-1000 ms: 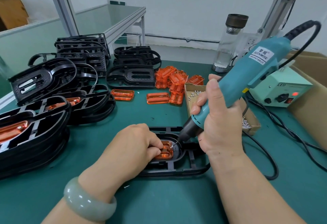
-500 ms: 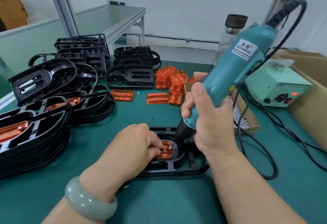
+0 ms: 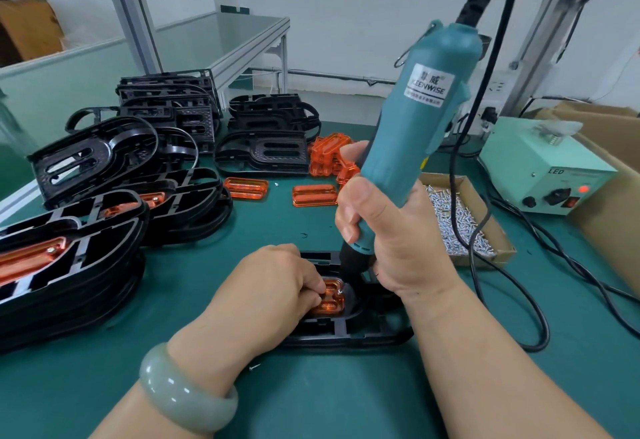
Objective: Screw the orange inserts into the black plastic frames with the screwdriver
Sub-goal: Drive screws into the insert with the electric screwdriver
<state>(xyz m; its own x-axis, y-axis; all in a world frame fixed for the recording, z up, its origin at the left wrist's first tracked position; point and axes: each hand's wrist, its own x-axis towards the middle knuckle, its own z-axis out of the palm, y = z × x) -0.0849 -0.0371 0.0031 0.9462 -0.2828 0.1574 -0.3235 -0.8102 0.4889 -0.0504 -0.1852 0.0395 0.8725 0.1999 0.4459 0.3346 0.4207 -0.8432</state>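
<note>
A translucent orange plastic insert (image 3: 331, 300) sits in a flat black plastic frame (image 3: 363, 334) at the lower centre of the green counter (image 3: 311, 390). The left hand (image 3: 273, 286), fingers curled, holds the insert down. The right hand (image 3: 391, 241) grips a teal electric screwdriver (image 3: 415, 127), nearly upright, its tip at the insert's upper right corner. A cardboard box of silver screws (image 3: 460, 224) lies to the right. Stacked black frames (image 3: 104, 196) fill the left of the frame.
</note>
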